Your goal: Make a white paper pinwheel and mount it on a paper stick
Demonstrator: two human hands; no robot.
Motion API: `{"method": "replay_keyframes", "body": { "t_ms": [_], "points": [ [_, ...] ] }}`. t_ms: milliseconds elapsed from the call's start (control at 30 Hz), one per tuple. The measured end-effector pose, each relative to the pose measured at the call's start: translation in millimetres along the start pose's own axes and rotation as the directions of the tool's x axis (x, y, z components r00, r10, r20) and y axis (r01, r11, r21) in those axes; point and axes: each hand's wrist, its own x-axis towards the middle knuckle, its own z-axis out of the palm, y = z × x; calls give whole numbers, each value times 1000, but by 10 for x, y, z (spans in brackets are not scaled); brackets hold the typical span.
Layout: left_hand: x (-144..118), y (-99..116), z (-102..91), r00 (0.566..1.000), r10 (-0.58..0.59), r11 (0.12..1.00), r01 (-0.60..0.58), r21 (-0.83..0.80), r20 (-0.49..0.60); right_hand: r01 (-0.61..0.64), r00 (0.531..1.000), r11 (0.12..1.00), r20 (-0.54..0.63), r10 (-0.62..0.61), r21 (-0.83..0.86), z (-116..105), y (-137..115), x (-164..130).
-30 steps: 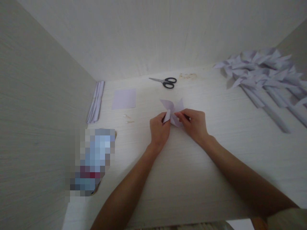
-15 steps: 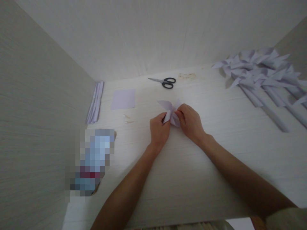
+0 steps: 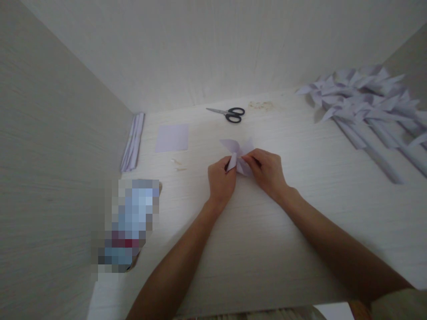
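Stretching across a pale wooden desk (image 3: 253,249), a heap of finished paper pinwheels (image 3: 363,106) lies far right. At centre, the left hand (image 3: 220,180) and right hand (image 3: 268,171) both pinch a folded lilac pinwheel (image 3: 238,153) just above the desk. Black scissors (image 3: 228,114) lie behind it.

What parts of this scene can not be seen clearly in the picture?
- Head view: the centre of the paper pinwheel is covered by the fingers of the left hand and right hand.
- Head view: the object at the left is pixelated, so it cannot be identified.
- Head view: the pile of finished pinwheels is cut off by the right edge.
- Head view: the small scraps near the flat paper sheet are too small to name.
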Motion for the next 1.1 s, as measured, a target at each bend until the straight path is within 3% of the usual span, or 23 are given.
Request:
{"method": "replay_keyframes", "body": {
  "t_ms": [167,367,733,1100],
  "points": [
    [-5,7,9,1000,-4,1000,4,2,-6,-47,996,984,65,59,-170,16,-24,0],
    [-21,-12,22,1000,23,1000,-24,17,7,-123,989,932,40,146,-341,46,-63,13],
    [0,7,2,1000,-16,1000,15,-6,-7,18,999,999,29,-17,-34,28,-11,4],
    [-7,-11,-4,1000,-6,999,6,31,-1,-81,996,989,31,86,-126,11,-6,-4]
  ]
}}
